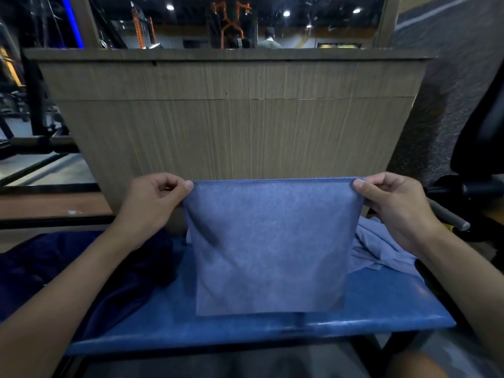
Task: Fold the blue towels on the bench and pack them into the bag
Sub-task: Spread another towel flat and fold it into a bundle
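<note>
A blue towel point(270, 246) hangs flat in front of me above the blue padded bench point(381, 309). My left hand point(152, 203) pinches its top left corner and my right hand point(392, 205) pinches its top right corner, so the top edge is stretched straight. The towel's lower edge hangs just over the bench pad. More light blue towels point(381, 246) lie crumpled on the bench at the right, partly hidden behind the held one. A dark navy bag point(68, 268) lies slumped on the left end of the bench, under my left forearm.
A wooden panel point(231, 118) stands right behind the bench, with a mirror above it. Black gym equipment point(480, 148) and a padded bar point(447, 216) sit at the right. A low wooden ledge point(49, 205) runs along the left.
</note>
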`<state>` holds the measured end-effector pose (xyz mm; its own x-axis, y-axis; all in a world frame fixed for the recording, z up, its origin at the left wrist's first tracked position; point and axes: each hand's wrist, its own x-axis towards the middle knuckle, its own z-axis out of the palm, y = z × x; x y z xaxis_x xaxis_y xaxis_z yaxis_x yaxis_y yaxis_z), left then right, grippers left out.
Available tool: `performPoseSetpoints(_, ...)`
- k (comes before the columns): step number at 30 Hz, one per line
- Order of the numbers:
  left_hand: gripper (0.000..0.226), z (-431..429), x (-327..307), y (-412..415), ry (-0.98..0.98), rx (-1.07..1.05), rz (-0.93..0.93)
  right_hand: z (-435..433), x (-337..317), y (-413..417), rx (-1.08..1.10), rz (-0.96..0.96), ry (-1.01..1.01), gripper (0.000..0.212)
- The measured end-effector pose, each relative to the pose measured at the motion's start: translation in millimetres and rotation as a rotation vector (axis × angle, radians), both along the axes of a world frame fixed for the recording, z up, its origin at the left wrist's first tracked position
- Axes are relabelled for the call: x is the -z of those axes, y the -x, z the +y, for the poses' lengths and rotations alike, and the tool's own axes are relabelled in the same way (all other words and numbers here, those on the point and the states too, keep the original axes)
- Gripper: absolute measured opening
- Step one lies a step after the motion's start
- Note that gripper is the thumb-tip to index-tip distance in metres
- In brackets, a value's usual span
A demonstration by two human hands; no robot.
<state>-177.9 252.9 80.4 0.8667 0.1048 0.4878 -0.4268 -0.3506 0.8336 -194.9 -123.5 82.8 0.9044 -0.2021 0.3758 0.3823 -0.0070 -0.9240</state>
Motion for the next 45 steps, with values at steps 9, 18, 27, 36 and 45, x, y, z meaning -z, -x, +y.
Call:
performPoseSetpoints(9,0.023,1,-4,0,-0.052,0.041,-0.036,-3,0,0,0.018,-0.033,0.03,0.033)
performPoseSetpoints(18,0.021,7,-4,-7,-0.289,-0.049,-0.048,-5,3,0,0.046,0.015,0.259,0.012)
performPoseSetpoints(27,0.015,1,-5,1,-0.085,0.036,0.102,-3,0,1,0.037,0.047,0.246,0.01)
performPoseSetpoints(36,0.017,-7,-9,7,-0.005,0.029,0.114,-4,-1,3,0.003,0.092,0.2,0.002)
performPoseSetpoints(45,0.006,5,-3,6,0.174,0.099,0.264,-7,1,7,0.016,0.1,0.296,0.011)
